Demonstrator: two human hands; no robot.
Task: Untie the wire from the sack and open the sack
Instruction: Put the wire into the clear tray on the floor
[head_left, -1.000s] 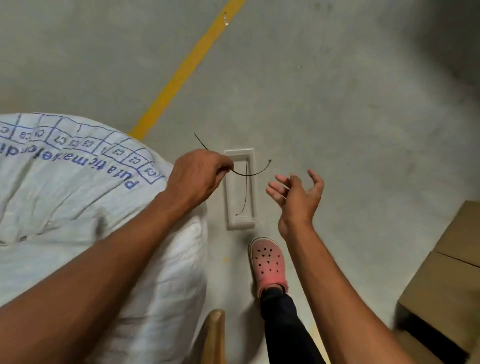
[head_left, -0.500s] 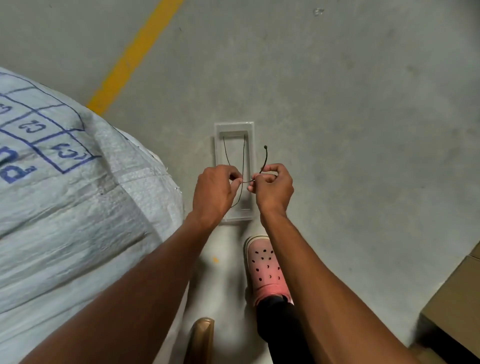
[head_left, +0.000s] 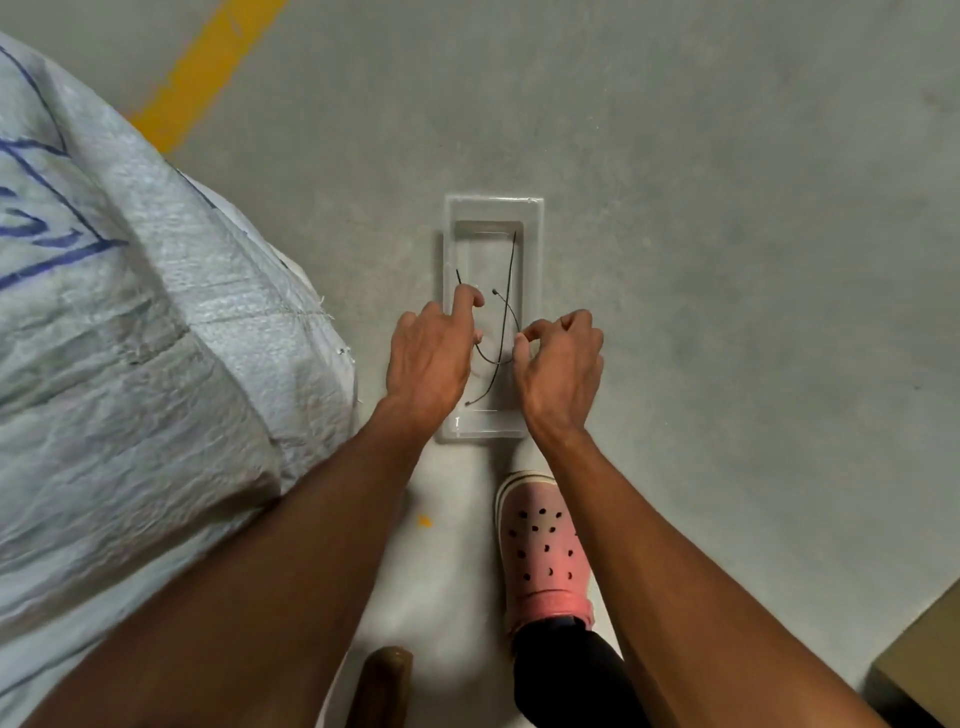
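Observation:
A thin black wire (head_left: 492, 359) hangs in a U-shaped loop between my two hands, just above a clear plastic tray (head_left: 535, 249) on the floor. My left hand (head_left: 431, 358) grips one side of the wire, whose end sticks up past the index finger. My right hand (head_left: 558, 364) pinches the other side between thumb and forefinger. A second black wire (head_left: 511, 270) lies lengthwise inside the tray. The white woven sack (head_left: 156, 312) with blue print fills the left of the view, apart from both hands; its mouth is out of sight.
My foot in a pink clog (head_left: 543, 545) stands just behind the tray on the grey concrete floor. A yellow floor line (head_left: 202, 73) runs behind the sack. A cardboard box (head_left: 924, 660) sits at the bottom right, and a brown wooden piece (head_left: 384, 686) at the bottom centre.
My right hand closed on the wire's free end beside the left. Both hands then dropped lower over the tray and moved apart, leaving the wire sagging between them.

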